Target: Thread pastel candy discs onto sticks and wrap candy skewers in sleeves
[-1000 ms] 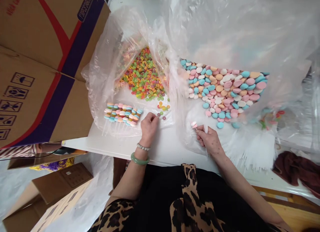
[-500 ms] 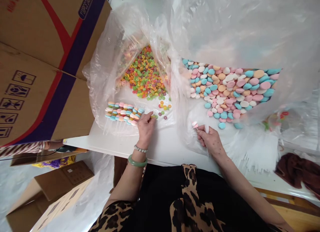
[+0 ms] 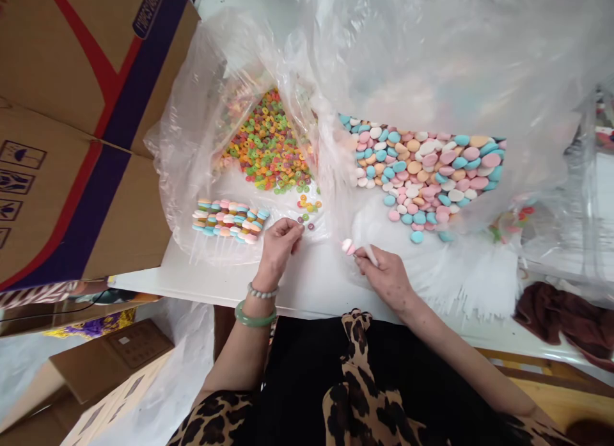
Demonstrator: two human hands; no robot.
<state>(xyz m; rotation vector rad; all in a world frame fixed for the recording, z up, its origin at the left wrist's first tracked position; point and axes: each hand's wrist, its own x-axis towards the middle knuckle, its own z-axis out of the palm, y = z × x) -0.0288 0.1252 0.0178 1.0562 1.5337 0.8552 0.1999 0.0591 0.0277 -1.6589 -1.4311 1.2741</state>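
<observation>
My right hand (image 3: 386, 273) pinches a thin stick whose tip carries a few pink and white candy discs (image 3: 348, 246). A white stick (image 3: 371, 255) also stands up between its fingers. The fingers of my left hand (image 3: 281, 244) are closed, thumb against index, with the tips beside a small purple ring candy (image 3: 300, 220); what they pinch, if anything, is hidden. Close by lie a few more loose ring candies (image 3: 311, 226). To the left of that hand, a row of finished candy skewers (image 3: 230, 222) with stacked pastel discs and rings rests on plastic.
Behind my left hand an opened clear bag spills colourful ring candies (image 3: 273, 145). A larger bag at right holds pastel candy discs (image 3: 422, 171). Many white sticks (image 3: 472, 279) lie at the right, near a brown cloth (image 3: 561, 318). A tall cardboard box (image 3: 129, 215) borders the left.
My left hand opened toward the skewers, then came back to the right and closed near the loose rings. My right hand has shifted left and inward with the stick and discs.
</observation>
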